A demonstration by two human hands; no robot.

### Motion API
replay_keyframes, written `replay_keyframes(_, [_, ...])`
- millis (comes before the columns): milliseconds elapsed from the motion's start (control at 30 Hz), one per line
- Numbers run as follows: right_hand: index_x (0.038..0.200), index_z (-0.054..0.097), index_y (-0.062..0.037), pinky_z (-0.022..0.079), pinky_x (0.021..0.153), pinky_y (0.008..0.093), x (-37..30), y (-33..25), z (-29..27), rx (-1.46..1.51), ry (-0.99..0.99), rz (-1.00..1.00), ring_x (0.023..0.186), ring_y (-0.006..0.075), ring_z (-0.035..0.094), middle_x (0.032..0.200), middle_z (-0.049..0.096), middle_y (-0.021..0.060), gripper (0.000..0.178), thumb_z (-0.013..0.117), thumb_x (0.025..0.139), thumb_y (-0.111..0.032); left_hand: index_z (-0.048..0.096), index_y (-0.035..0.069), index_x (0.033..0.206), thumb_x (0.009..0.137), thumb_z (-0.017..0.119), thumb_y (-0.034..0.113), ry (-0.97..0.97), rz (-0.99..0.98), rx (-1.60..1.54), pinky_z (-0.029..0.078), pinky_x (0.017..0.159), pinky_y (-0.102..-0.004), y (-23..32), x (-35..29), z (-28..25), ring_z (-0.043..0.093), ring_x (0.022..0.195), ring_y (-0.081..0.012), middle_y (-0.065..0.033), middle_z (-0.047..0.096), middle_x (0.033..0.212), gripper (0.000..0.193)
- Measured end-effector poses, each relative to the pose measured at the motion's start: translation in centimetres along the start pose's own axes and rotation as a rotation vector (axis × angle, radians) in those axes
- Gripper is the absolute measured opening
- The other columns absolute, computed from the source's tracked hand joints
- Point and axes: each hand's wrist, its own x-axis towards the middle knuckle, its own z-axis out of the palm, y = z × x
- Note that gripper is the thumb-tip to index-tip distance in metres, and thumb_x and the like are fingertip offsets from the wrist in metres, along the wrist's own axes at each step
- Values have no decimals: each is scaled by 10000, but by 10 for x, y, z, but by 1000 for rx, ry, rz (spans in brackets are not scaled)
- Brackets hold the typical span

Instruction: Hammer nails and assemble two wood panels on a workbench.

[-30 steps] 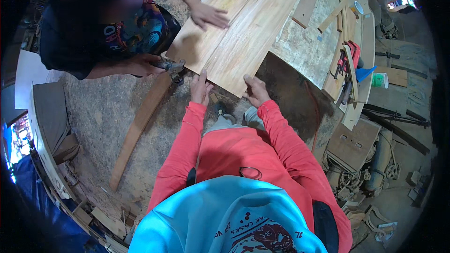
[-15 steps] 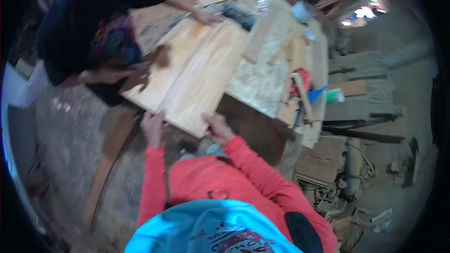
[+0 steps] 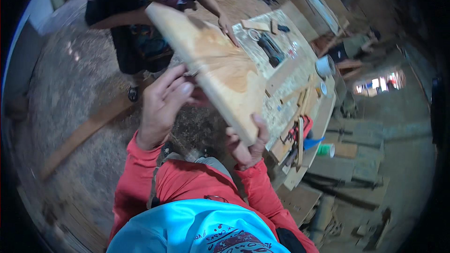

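A pale wooden board (image 3: 229,72) with darker grain patches is held up at a tilt in front of me, its thick edge facing me. My right hand (image 3: 248,143) grips its near lower corner, thumb on one side and fingers underneath. Beside the long edge, my left hand (image 3: 161,105) has its fingers loosely bent and its fingertips close to the wood; whether they touch it is hard to tell. Across from me, a person in dark clothes has one hand (image 3: 226,27) at the board's far edge. That person's other forearm (image 3: 122,19) reaches toward the raised corner, the hand hidden.
A dusty worktable (image 3: 283,82) to the right bears a dark power tool (image 3: 270,49), wood strips, a white tub (image 3: 325,66) and a red-handled tool (image 3: 307,125). A long plank (image 3: 86,138) lies on the floor at left. Boards lean at right.
The board has gone from nearly flat to steeply tilted and come nearer to me. My right hand keeps its corner; my left hand has loosened from the near edge.
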Motion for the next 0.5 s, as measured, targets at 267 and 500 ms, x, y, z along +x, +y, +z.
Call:
replay_keyframes(267, [1298,447,120,474,605,237,31,-37,70,27,-352,74,700,123,545,991,554,110,526,536,968,-280,391,-80,1450,996,516,67,64,373,63,514,991,-362,-1,38,69,621,1150,-223,-180,608,1283,493])
replay_keyframes(500, [1153,531,34,391,623,250,59,-102,112,422,-557,270,716,104,451,941,501,47,337,545,970,-248,532,-117,1316,984,507,35,107,555,156,535,943,-302,-8,109,135,649,1071,-186,-164,660,1184,365])
